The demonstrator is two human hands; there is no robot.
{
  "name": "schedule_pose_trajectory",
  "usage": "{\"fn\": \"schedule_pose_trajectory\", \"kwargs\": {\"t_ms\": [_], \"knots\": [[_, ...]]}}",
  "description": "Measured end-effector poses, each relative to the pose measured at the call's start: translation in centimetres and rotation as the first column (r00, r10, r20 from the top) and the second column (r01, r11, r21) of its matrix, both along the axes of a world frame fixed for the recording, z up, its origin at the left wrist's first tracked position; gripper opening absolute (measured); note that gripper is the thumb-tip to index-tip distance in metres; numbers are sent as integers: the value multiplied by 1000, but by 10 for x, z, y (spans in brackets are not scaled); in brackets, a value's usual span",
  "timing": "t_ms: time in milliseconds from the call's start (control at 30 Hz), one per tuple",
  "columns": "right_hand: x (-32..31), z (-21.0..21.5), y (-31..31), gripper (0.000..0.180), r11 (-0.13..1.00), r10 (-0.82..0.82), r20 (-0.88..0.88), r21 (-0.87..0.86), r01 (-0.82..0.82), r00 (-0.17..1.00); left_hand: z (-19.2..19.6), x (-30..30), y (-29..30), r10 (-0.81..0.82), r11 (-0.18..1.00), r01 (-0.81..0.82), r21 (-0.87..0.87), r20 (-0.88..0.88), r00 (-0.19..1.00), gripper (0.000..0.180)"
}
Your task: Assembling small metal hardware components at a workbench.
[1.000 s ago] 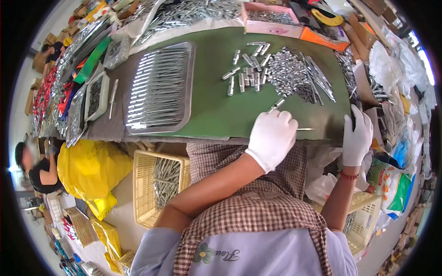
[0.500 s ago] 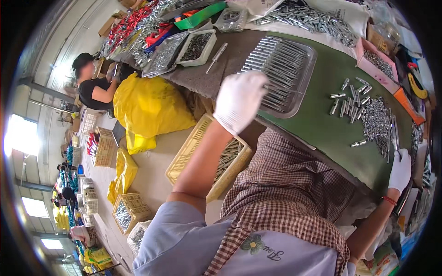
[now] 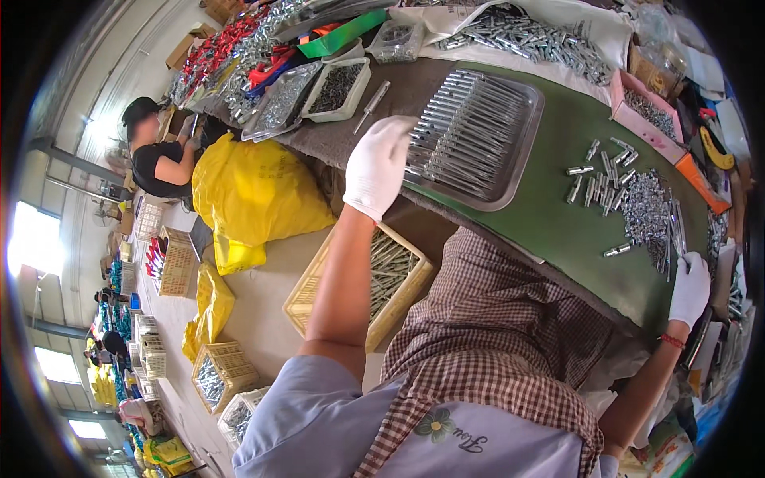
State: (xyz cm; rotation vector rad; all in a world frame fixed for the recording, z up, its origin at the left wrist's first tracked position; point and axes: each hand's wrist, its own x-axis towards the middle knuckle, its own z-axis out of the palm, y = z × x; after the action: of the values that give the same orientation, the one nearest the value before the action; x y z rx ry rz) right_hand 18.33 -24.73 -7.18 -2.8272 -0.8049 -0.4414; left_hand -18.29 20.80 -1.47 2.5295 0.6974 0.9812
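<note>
1. The green-topped table is the biggest thing, and the tray sits on it.
2. A fat yellow bag is left of the tray, off the table.
3. A pale yellow crate with metal pieces in it stands lower than the tray, on the floor.
4. The tray holds lots of long metal rods, lying side by side.
5. The left hand, in a white glove, is at the tray's left edge. Its fingers are close together; one cannot tell if it holds anything.
6. The right hand, also gloved, is far right of the tray, by some thin rods. Its fingers look narrow; one cannot tell if they grip.
7. A pile of tiny shiny bits lies right of the tray.
8. Most short metal tubes lie between the tray and that pile.
</note>
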Motion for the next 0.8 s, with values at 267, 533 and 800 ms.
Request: {"fn": "schedule_pose_trajectory", "kwargs": {"t_ms": [267, 533, 800], "knots": [[3, -4, -16, 22, 981, -117, -22, 153, 119, 993, -27, 11, -11, 83, 983, -68, -169, 82, 993, 50], [-24, 5, -36, 29, 776, -149, -86, 607, 171, 985, -37, 21, -11, 101, 995, -103, 19, 70, 992, 40], [-114, 32, 12, 29, 746, 12, -33, 666, 13, 999, -3, 78, -136, -304, 936, 290, 201, 43, 952, 27]]}}
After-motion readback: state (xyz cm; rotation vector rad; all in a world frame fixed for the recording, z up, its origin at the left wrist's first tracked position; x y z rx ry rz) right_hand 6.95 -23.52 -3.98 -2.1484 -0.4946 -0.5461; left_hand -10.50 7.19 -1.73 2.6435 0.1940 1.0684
